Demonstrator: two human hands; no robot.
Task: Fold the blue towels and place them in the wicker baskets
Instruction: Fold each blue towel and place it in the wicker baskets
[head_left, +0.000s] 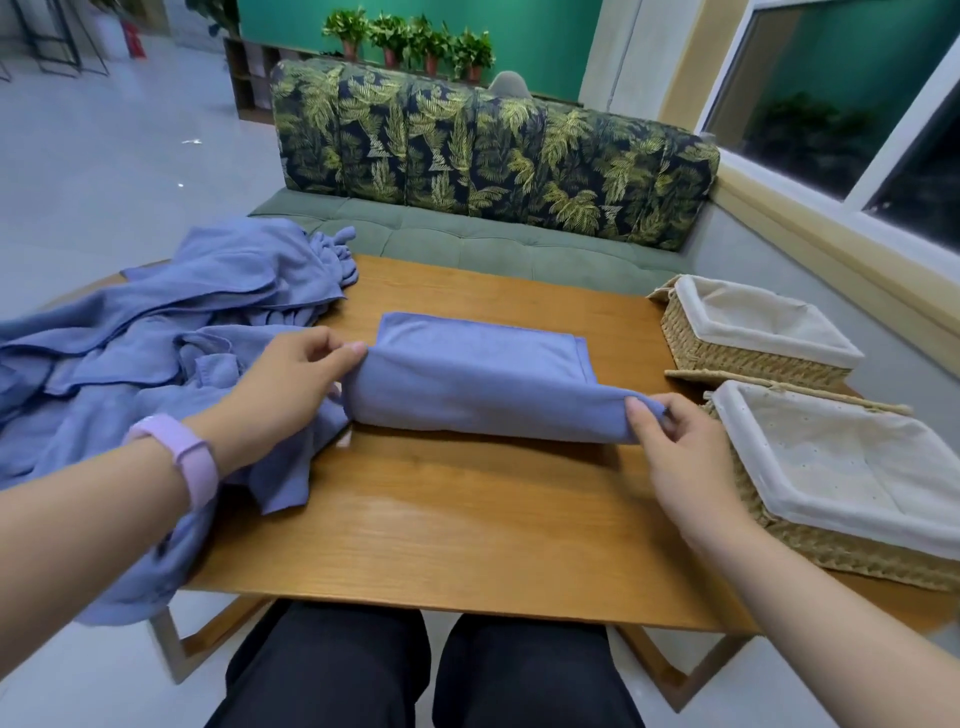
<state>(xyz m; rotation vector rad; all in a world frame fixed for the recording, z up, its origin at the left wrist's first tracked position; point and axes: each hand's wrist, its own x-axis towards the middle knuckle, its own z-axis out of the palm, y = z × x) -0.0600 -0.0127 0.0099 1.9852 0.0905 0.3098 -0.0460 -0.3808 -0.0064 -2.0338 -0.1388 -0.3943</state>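
Step in hand looks like a mid-fold on one blue towel, which lies at the centre of the wooden table, between the pile of unfolded blue towels on the left & the two baskets on the right; left hand pinches the towel's left corner betw. thumb & fingers, other fingers curled; right hand pinches the right corner the same way, thumb on top; the near edge is lifted & rolled over toward the far edge, so the near half arches above the flat far half, not yet laid down; near wicker basket & far wicker basket both show only their white cloth liners, no towel inside that I can see, so the task seems early; next move prob. calls for carrying both corners forward evenly, meeting the far edge square, then pressing the fold flat; uneven pull would skew the edges; after that, likely one more fold to fit the basket, tho that's a guess.
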